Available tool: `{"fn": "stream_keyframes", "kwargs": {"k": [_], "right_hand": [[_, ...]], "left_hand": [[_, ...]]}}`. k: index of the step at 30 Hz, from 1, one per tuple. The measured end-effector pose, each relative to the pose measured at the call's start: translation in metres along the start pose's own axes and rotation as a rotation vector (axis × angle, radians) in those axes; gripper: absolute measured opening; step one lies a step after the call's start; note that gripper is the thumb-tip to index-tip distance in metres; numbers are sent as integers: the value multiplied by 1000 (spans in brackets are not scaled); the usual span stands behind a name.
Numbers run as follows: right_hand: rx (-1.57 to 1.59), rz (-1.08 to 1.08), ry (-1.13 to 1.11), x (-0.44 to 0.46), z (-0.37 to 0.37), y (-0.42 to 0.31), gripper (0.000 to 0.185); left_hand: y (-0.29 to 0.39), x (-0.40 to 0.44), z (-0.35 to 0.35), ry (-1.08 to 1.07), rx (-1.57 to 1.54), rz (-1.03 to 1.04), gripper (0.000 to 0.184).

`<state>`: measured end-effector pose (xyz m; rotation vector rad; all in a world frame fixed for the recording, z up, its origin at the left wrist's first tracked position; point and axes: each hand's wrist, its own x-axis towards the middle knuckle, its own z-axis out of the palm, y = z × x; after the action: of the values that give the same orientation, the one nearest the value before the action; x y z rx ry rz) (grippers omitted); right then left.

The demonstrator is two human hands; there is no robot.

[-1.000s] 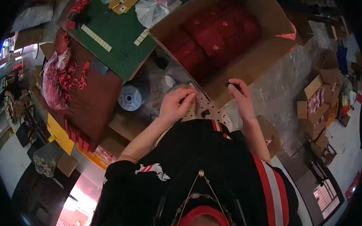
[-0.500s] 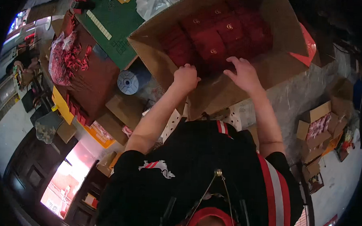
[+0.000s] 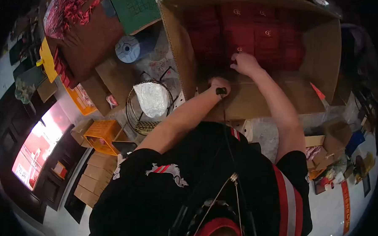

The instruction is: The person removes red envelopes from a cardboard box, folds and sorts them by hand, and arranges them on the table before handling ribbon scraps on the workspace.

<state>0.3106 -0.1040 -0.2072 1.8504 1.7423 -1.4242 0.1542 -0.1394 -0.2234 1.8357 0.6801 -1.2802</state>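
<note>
A large cardboard box (image 3: 283, 94) stands in front of me, open at the top. Inside it lie rows of dark red packets (image 3: 266, 45) with small gold emblems. My right hand (image 3: 246, 63) reaches over the box's near side, just above the nearest packets. Its thumb and forefinger are apart, with nothing visible between them. At the near left inside of the box is my left hand (image 3: 220, 82), its fingers pointing down and mostly hidden. A small black piece on a thin cord (image 3: 221, 90) hangs in front of that wrist.
A blue water jug (image 3: 128, 49) stands left of the box, beside a brown-covered table (image 3: 84, 41) and a green mahjong table (image 3: 136, 10). Nearer are a wire stool (image 3: 148, 126) with a silvery pad and an orange crate (image 3: 101, 135). More cartons (image 3: 338, 135) stand at right.
The view has shifted, so the box appears farther right and higher. My left hand has lowered against the box's near side. My right hand has moved in over the packets, its fingers more bent.
</note>
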Motion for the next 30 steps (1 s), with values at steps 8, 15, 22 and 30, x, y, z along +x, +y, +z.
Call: {"fn": "stream_keyframes", "kwargs": {"k": [8, 15, 22, 30], "right_hand": [[-342, -176, 458, 103, 78, 4, 35], [-675, -129, 451, 148, 67, -15, 32], [-509, -124, 222, 152, 30, -6, 23], [-14, -227, 541, 80, -5, -2, 28]], "left_hand": [[9, 9, -18, -59, 18, -80, 30], [16, 27, 6, 237, -66, -286, 28], [-16, 24, 28, 521, -680, -386, 25], [-24, -15, 52, 830, -797, -289, 26]]}}
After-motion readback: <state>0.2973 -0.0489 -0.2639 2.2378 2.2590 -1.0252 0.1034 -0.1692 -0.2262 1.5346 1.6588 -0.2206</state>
